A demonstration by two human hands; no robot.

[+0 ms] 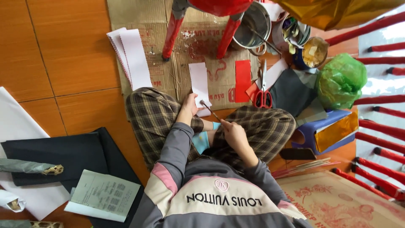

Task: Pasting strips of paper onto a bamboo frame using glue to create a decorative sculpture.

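Seated cross-legged on an orange tiled floor (71, 55); view is straight down over the shoulders.

Left hand (190, 105): fingers closed on the lower end of a white paper strip (199, 84), which is held flat against a sheet of brown cardboard (198, 46) in front of the knees.

Right hand (233, 131): fingers pinched around the handle of a thin brush (209, 109). The brush is angled up and to the left, its tip touching the lower edge of the white strip, just beside the left hand.

On the cardboard, right of the strip: a red paper rectangle (243, 80), then red-handled scissors (263, 90), blades pointing away from the person. A fan of further white strips (130, 57) is laid at the cardboard's left edge, well apart from the hands.

Beyond the strip, the legs of a red plastic stool (173, 31) are planted on the cardboard. A metal pot (252, 23) with a stick in it is seen beside the stool, near a few small tins (314, 51).

Right side: a green plastic bag (341, 80), a dark grey sheet (291, 90), a blue plastic stool (314, 126) with gold paper (335, 131) tucked into it, a bundle of thin sticks (303, 165).

Left side, on the floor: black sheets (63, 154), a printed booklet (103, 194), large white paper (14, 122).
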